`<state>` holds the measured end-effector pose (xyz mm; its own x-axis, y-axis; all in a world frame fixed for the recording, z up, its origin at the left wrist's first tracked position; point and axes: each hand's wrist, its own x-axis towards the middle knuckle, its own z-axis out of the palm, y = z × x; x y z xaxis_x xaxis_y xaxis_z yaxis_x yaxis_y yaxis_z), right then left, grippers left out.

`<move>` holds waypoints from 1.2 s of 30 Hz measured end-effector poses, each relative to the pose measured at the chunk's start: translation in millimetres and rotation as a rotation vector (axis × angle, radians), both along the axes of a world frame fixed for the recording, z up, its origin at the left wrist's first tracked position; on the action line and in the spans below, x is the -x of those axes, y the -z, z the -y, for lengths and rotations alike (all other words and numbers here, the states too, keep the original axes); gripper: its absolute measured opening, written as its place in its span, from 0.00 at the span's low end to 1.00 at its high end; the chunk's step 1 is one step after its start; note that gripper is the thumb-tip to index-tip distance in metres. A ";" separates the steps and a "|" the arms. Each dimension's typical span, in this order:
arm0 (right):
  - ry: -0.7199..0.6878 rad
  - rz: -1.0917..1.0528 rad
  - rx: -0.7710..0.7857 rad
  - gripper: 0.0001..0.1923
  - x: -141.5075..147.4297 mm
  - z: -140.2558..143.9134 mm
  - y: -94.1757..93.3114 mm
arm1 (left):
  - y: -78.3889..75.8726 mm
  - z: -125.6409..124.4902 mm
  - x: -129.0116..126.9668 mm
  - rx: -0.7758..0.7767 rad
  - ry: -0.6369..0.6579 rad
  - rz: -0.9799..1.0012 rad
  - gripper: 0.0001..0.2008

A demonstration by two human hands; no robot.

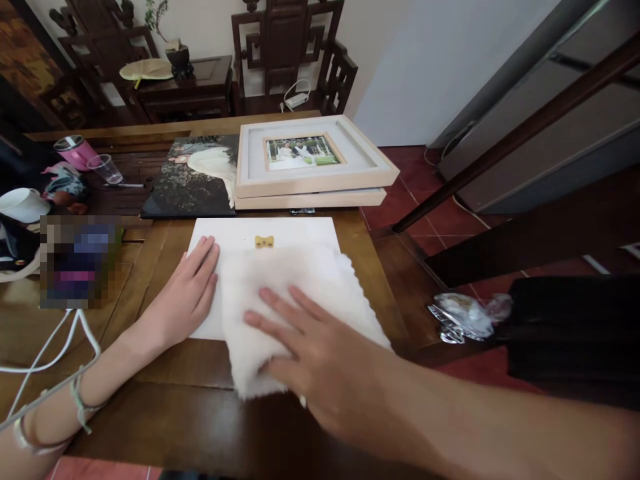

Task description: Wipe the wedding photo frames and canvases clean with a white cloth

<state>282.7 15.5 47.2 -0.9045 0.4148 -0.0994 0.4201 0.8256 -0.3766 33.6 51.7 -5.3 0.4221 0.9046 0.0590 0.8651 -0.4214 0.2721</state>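
A flat white board [205, 327] with a small gold sawtooth hanger [265, 242] near its far edge lies on the wooden table. My left hand [193, 287] rests flat on the board's left side, fingers stretched out. Spread across much of the board, and past its near and right edges, is a fluffy white cloth [310, 273]. My right hand [320, 360] lies palm down on this cloth with its fingers apart, slightly blurred. The cloth hides the middle and right of the board.
Behind the board are two stacked pale wood picture frames [315, 180] and a dark photo panel [200, 177]. At left are a pixelated object [83, 263], white cables [75, 333], a white cup [24, 203], a clear cup [107, 170] and a pink tumbler [75, 153].
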 end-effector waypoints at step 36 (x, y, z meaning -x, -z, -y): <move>-0.029 -0.030 0.030 0.20 3.7 -9.3 -10.9 | 3.0 -1.6 2.7 0.008 0.032 0.007 0.27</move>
